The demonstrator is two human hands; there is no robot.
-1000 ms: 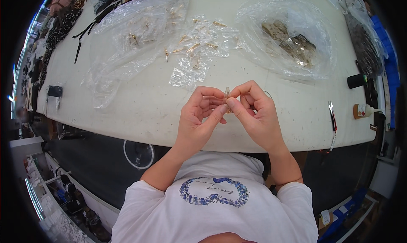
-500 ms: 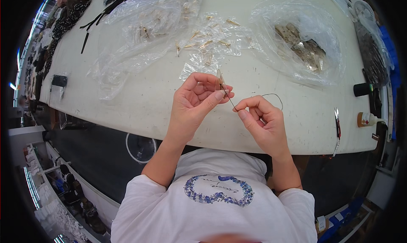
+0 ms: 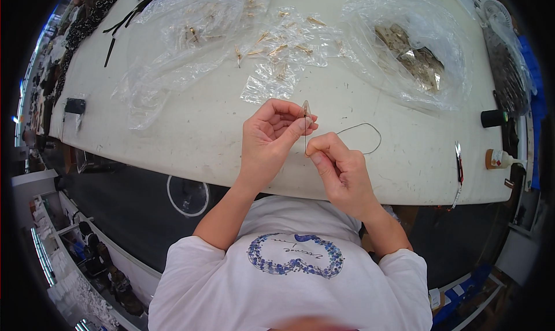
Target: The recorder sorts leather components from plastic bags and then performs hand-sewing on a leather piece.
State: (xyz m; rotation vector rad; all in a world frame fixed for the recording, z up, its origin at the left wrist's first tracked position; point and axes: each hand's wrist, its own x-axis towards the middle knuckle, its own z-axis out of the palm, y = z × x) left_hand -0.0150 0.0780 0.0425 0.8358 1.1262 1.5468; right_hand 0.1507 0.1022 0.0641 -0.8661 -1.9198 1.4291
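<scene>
Between the thumb and fingers of my left hand [image 3: 272, 137] is a small clear pointed piece [image 3: 306, 108], its tip showing above the fingers. A thin dark cord [image 3: 379, 139] runs down from that piece, nearly straight, to my right hand [image 3: 342, 172]. My right thumb and index finger pinch the cord just below the left fingertips. Its other stretch curves out in a loose loop over the table to the right. Exactly how the cord joins the clear piece is too small to make out. Both hands are above the table's near edge.
On the white table [image 3: 191, 149], small clear bags with gold pieces [image 3: 278, 50] lie ahead. Large plastic bags lie at left [image 3: 156, 94] and right [image 3: 404, 59]. Far right are a black thread spool [image 3: 493, 119], snips [image 3: 459, 164] and a glue bottle [image 3: 498, 159].
My right hand has moved left and slightly down, under the left fingertips. The cord between the hands has swung from slanted to nearly upright. My left hand stays closed on the clear piece.
</scene>
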